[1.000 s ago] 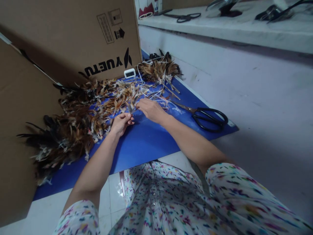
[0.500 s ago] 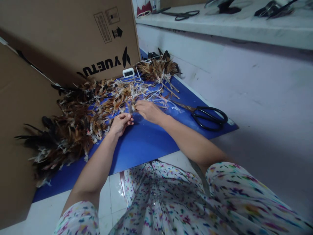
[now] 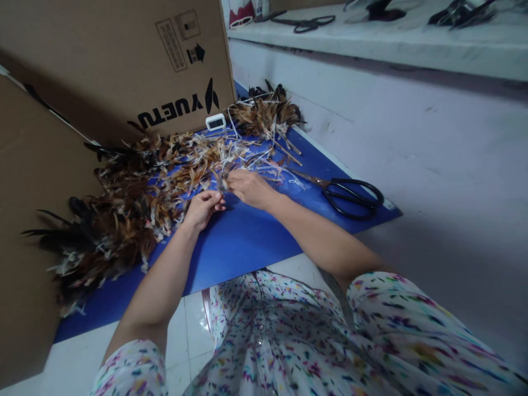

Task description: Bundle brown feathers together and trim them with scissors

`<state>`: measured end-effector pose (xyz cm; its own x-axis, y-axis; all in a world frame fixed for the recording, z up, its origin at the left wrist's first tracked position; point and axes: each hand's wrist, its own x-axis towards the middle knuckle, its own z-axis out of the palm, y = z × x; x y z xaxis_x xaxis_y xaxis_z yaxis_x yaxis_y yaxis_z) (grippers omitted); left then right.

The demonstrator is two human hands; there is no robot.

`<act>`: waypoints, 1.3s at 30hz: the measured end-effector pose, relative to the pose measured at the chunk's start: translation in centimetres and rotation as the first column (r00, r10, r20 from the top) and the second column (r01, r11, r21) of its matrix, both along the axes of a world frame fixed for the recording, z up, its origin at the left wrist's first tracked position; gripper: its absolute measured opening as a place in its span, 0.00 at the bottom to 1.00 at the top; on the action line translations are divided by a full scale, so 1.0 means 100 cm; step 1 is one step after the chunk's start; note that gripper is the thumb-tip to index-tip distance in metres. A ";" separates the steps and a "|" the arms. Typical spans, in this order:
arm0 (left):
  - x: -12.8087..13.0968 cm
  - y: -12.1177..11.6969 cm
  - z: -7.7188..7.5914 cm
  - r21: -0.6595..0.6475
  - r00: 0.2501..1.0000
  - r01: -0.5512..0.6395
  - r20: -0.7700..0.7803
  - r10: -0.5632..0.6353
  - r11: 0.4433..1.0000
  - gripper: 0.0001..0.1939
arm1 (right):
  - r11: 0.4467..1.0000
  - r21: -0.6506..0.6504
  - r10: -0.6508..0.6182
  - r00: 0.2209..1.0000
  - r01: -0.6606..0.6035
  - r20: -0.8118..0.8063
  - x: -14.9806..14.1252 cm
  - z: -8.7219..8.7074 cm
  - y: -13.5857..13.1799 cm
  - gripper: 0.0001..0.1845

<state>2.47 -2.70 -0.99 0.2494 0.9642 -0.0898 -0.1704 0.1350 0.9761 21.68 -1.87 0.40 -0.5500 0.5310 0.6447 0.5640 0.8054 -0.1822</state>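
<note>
Close together over the front part of the blue board, my two hands meet at a small tuft of grey-brown feathers. My left hand is closed, thumb pressed on the forefinger at the tuft's lower end. Fingers bent inward, my right hand grips the tuft from the right; its fingertips are partly hidden. Behind and to the left lie many loose bundles of brown, black and white feathers. Large black-handled scissors rest to the right of my right hand, blades pointing at the feathers.
A bigger feather bundle with sticks lies at the back, beside a small white digital timer. Cardboard boxes stand at the left and back. A pale shelf on the right carries another pair of scissors.
</note>
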 end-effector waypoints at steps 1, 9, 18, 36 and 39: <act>0.000 0.000 0.000 0.001 1.000 0.003 -0.004 -0.003 1.000 0.19 | 1.000 0.006 -0.004 1.000 0.004 0.006 0.000 0.000 0.000 0.13; 0.000 0.000 -0.001 0.010 1.000 0.010 -0.025 -0.010 1.000 0.18 | 0.999 0.045 0.022 1.000 -0.022 -0.002 -0.002 -0.001 0.000 0.13; -0.001 0.002 -0.002 0.065 0.997 -0.072 0.022 0.070 0.995 0.19 | 0.998 -0.055 -0.049 0.961 0.035 -0.273 0.011 0.008 0.005 0.12; -0.010 0.017 -0.002 0.094 0.938 -0.299 0.215 0.273 0.950 0.19 | 0.897 -0.344 -0.343 0.928 0.278 -0.144 0.015 -0.016 0.035 0.09; -0.009 0.017 -0.004 0.077 0.932 -0.301 0.235 0.276 0.951 0.18 | 0.861 -0.337 -0.401 0.916 0.381 0.012 0.009 -0.011 0.046 0.12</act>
